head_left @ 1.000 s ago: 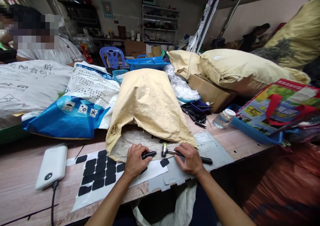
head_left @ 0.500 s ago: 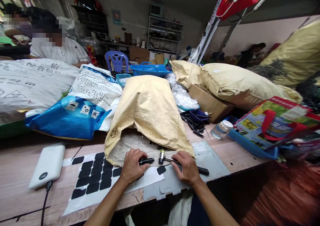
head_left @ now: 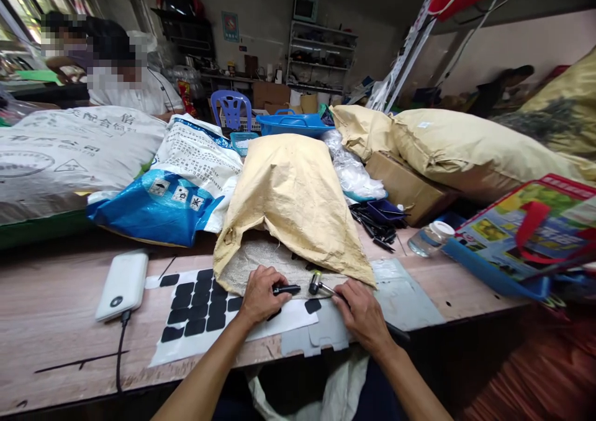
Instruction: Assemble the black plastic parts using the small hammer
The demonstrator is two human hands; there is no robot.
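My left hand (head_left: 264, 294) is closed round a short black cylindrical piece (head_left: 287, 289), whose end points right. My right hand (head_left: 361, 309) grips the small hammer by its handle; the hammer head (head_left: 315, 283), silver with a yellowish end, lies just right of the black piece without touching it. Both hands are at the open mouth of a tan sack (head_left: 293, 203). Left of them lies a white sheet (head_left: 186, 345) with rows of black rounded squares (head_left: 195, 326). A single black square (head_left: 313, 305) sits between the hands. Under my right hand is a grey mat (head_left: 405, 294).
A white power bank (head_left: 123, 284) with a cable stands left. Behind are a blue-and-white sack (head_left: 186, 179), black pieces (head_left: 377, 231), a clear jar (head_left: 428, 239) and a cardboard box (head_left: 400, 185). A blue tray (head_left: 498, 272) is right. People sit in the background.
The view has shifted left, so the scene appears further right. My right hand has tilted the hammer, its handle end now lower; my left hand keeps the black piece.
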